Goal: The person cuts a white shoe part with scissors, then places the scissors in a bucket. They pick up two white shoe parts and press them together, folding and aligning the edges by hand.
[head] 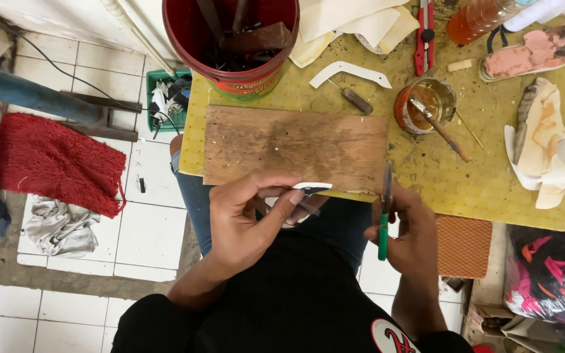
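left hand [246,219] pinches a small white piece [310,188] just over the board's [295,145] near edge; right hand [413,235] is closed around a green-handled knife [384,212], blade up. beyond, glue tin [426,104], red bucket [233,39].

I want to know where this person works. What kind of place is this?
Probably a small shoe-making or repair workshop: a sandal lies on the yellow table beside a glue pot with a brush, and a red bucket holds tools.

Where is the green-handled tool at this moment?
In the head view, the green-handled tool is held upright in the right hand, right of centre, at the near edge of the wooden board, across from the left hand.
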